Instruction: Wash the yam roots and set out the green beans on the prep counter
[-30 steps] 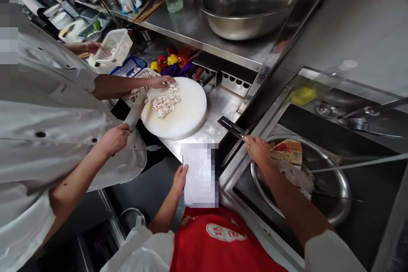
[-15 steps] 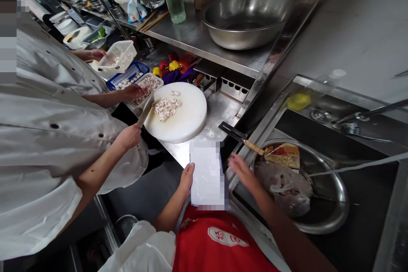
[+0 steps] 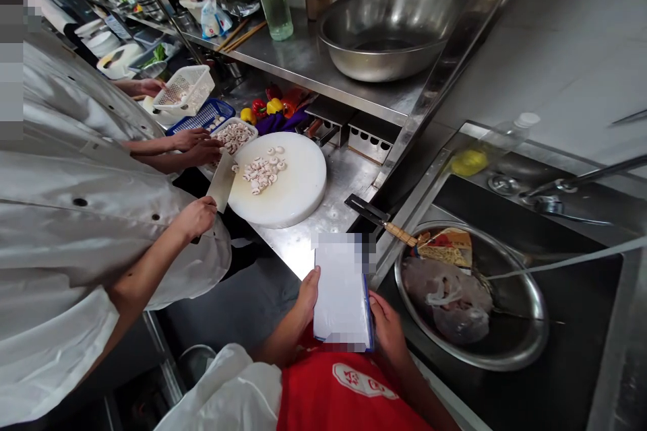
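In front of the red apron (image 3: 323, 394) I hold a flat white pad with blue edges (image 3: 341, 300), parts of it blurred over. My left hand (image 3: 307, 293) grips its left side, with the thumb over the front edge. On the opposite side my right hand (image 3: 387, 320) closes on the lower right edge, its fingers partly behind the pad. Left of me, a co-worker's hand (image 3: 195, 217) holds a cleaver (image 3: 221, 182) at the rim of a round white chopping board (image 3: 298, 199). Sliced mushrooms (image 3: 263, 174) lie on that board.
To the right, a steel basin (image 3: 538, 343) in the sink contains a plastic bag (image 3: 457, 306) and a yellow packet (image 3: 449, 247). A wooden-handled tool (image 3: 399, 234) rests across its rim. Another steel bowl (image 3: 389, 60) stands on the shelf. White (image 3: 199, 91) and blue baskets (image 3: 182, 126) are at the left.
My right hand has come in from the right and taken hold of the pad's edge. The pad has shifted slightly right and down. The co-worker's cleaver has turned and moved left.
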Available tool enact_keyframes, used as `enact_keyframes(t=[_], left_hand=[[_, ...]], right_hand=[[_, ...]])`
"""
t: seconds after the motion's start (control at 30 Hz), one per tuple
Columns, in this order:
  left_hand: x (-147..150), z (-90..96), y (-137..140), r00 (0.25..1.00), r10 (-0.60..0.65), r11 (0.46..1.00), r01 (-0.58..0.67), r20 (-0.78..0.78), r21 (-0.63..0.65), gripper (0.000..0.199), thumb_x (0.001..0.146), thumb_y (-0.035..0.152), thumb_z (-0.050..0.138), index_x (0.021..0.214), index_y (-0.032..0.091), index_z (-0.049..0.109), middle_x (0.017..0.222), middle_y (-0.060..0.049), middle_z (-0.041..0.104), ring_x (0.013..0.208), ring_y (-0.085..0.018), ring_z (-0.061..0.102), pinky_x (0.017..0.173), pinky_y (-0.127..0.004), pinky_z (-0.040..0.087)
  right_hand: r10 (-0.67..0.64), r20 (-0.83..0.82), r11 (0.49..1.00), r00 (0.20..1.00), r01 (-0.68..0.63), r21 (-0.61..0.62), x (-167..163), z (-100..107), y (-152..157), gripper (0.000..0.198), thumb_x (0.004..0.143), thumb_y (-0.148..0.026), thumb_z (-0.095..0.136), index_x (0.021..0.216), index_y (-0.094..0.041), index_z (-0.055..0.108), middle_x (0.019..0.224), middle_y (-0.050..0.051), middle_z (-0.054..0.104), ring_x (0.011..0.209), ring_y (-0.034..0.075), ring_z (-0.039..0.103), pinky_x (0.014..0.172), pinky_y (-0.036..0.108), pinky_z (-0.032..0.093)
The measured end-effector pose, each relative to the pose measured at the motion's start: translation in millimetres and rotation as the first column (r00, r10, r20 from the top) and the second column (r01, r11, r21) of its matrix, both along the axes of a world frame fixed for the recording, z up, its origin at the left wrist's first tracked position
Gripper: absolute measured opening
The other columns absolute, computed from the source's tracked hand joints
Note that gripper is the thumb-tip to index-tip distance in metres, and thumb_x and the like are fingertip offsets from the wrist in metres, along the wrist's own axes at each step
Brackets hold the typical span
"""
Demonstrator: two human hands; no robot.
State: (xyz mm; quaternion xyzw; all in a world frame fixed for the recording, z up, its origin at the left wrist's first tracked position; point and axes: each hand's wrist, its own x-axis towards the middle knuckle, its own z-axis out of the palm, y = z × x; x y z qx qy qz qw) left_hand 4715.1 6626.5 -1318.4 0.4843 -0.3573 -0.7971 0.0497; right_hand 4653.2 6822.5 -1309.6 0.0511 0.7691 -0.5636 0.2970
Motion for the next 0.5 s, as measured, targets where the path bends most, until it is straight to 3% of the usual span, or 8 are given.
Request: enact_keyframes(t=[0.13, 0.27, 0.37, 0.5], left_hand=[[3, 1.4, 1, 0.998, -0.051, 0.999, 0.05, -0.025, -0.011, 0.069, 0.059, 0.076, 0.086, 0.089, 0.016, 0.072, 0.088, -0.011, 0.075, 0.075, -0.023, 0.068, 0.073, -0.034, 0.054], [6, 2.9, -4, 0.995, -0.101, 0.994, 0.1, -0.018, -0.05, 0.071, 0.055, 0.079, 0.086, 0.085, 0.017, 0.07, 0.081, -0.008, 0.071, 0.069, -0.02, 0.063, 0.066, -0.031, 0.05], [6, 5.5, -7, 0.99, -0.14, 0.985, 0.138, -0.008, -0.101, 0.071, 0.056, 0.079, 0.086, 0.086, 0.017, 0.071, 0.084, -0.008, 0.073, 0.071, -0.021, 0.064, 0.069, -0.031, 0.051], [6, 5.2, -11, 0.985, -0.174, 0.978, 0.172, -0.014, -0.118, 0.068, 0.059, 0.078, 0.085, 0.088, 0.017, 0.074, 0.089, -0.01, 0.075, 0.076, -0.023, 0.068, 0.073, -0.032, 0.054]], right_hand=[[0.063, 0.022, 0.994, 0.998, -0.06, -0.089, -10, 11, 4, 0.072, 0.072, -0.063, 0.07, 0.13, -0.02, 0.071, 0.133, 0.016, 0.071, 0.127, 0.038, 0.064, 0.108, 0.05, 0.052], [0.225, 0.15, 0.966, 0.963, -0.201, -0.16, -23, 13, 6, 0.07, 0.068, -0.051, 0.07, 0.13, -0.019, 0.069, 0.116, 0.014, 0.076, 0.107, 0.036, 0.072, 0.094, 0.05, 0.057], [0.281, 0.103, 0.958, 0.954, -0.271, -0.098, -27, 7, 5, 0.058, 0.065, -0.042, 0.064, 0.119, -0.02, 0.072, 0.1, 0.01, 0.078, 0.095, 0.033, 0.072, 0.091, 0.05, 0.056], [0.22, 0.0, 0.976, 0.976, -0.22, 0.013, -26, 0, 1, 0.047, 0.064, -0.037, 0.059, 0.106, -0.023, 0.076, 0.099, 0.009, 0.077, 0.097, 0.035, 0.07, 0.092, 0.052, 0.055]])
